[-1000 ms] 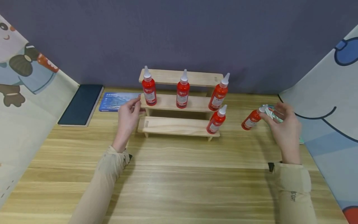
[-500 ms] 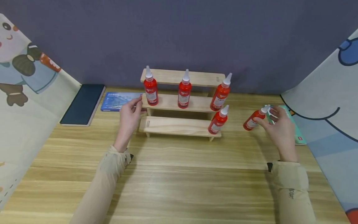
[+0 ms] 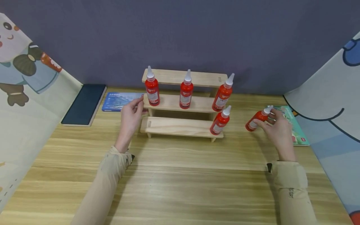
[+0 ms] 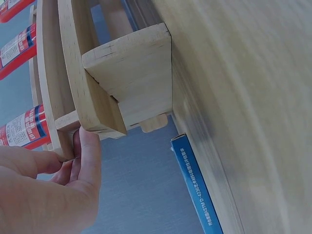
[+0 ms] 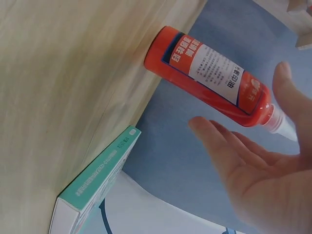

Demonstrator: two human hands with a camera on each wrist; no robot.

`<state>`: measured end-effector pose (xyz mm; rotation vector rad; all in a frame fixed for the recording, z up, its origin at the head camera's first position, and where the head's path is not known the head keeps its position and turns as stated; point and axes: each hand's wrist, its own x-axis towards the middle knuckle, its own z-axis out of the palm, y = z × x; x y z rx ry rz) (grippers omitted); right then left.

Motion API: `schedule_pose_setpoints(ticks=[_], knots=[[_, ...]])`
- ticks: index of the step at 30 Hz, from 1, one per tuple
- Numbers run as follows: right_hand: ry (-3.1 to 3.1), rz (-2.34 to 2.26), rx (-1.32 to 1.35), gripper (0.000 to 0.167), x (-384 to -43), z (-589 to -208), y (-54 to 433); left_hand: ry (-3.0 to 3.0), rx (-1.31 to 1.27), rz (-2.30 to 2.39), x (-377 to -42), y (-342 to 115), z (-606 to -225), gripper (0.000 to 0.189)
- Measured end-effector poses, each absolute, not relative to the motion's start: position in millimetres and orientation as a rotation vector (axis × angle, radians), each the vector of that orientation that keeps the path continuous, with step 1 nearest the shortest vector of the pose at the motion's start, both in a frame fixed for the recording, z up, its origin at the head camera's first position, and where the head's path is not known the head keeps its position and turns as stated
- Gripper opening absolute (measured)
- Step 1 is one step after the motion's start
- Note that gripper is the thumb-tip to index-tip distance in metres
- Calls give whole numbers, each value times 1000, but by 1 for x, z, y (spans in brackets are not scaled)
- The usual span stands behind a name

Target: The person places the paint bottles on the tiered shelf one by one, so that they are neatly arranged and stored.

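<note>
My left hand (image 3: 131, 114) pinches the left end of the middle tier of a three-step wooden shelf (image 3: 180, 125); the left wrist view shows thumb and fingers at the board's (image 4: 63, 139) corner. Red ink bottles with pale pointed caps stand on the shelf: a left bottle (image 3: 152, 91), a middle bottle (image 3: 186, 93) and a right bottle (image 3: 222, 97) on the middle tier, and a lower bottle (image 3: 219, 123) at the lowest tier's right end. Another ink bottle (image 5: 209, 73) stands upright on the table. My right hand (image 3: 278, 131) is beside it, thumb and fingers spread, with visible gaps in the right wrist view.
A dark notebook (image 3: 84, 104) and a blue box (image 3: 119, 101) lie left of the shelf. Behind the right hand lies a green box (image 3: 296, 128). A dark partition (image 3: 180, 37) rises behind the table (image 3: 197, 184), with printed panels at both sides.
My right hand has moved slightly left and down from the bottle's cap to beside its body, uncovering more of the green box. The left hand keeps its hold on the shelf.
</note>
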<state>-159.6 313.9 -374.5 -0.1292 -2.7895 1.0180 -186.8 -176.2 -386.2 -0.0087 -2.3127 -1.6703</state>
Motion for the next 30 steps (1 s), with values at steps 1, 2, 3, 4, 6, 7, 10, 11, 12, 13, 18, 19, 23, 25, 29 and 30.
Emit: schedule_pose_setpoints(ticks=[1, 2, 3, 4, 6, 7, 10, 11, 12, 13, 18, 19, 23, 25, 29, 30], knots=[[-2787, 1017, -122, 73, -160, -375, 314, -2311, -9, -1673, -187, -176, -386, 34], [-2785, 1015, -116, 71, -160, -375, 314, -2311, -8, -1674, -187, -176, -386, 34], [-2785, 1003, -113, 67, -160, -375, 314, -2312, -7, -1674, -187, -176, -386, 34], [-2788, 988, -115, 64, -161, -376, 314, -2311, -7, -1675, -187, -176, -386, 34], [-2792, 961, -129, 59, -161, -376, 314, -2314, -8, -1673, -187, -176, -386, 34], [-2796, 956, -139, 57, -161, -376, 314, -2314, -10, -1673, -186, -176, -386, 34], [-2798, 946, -151, 52, -161, -377, 313, -2316, -15, -1674, -186, -176, -385, 34], [-2791, 953, -147, 51, -161, -377, 313, -2315, -16, -1676, -186, -176, -386, 34], [-2783, 960, -143, 50, -161, -377, 313, -2314, -16, -1678, -186, -176, -386, 34], [-2776, 961, -139, 49, -161, -377, 313, -2312, -16, -1680, -186, -176, -386, 34], [-2755, 959, -131, 48, -161, -377, 313, -2308, -16, -1689, -187, -177, -387, 34], [-2752, 953, -129, 47, -161, -378, 314, -2307, -17, -1689, -187, -177, -387, 34], [-2726, 930, -122, 45, -161, -379, 313, -2310, -21, -1685, -186, -177, -386, 34], [-2717, 924, -123, 44, -161, -380, 313, -2311, -20, -1682, -186, -177, -386, 34], [-2713, 924, -140, 44, -161, -381, 313, -2305, -22, -1678, -186, -177, -386, 34], [-2715, 926, -146, 44, -160, -381, 312, -2302, -23, -1681, -187, -177, -387, 34]])
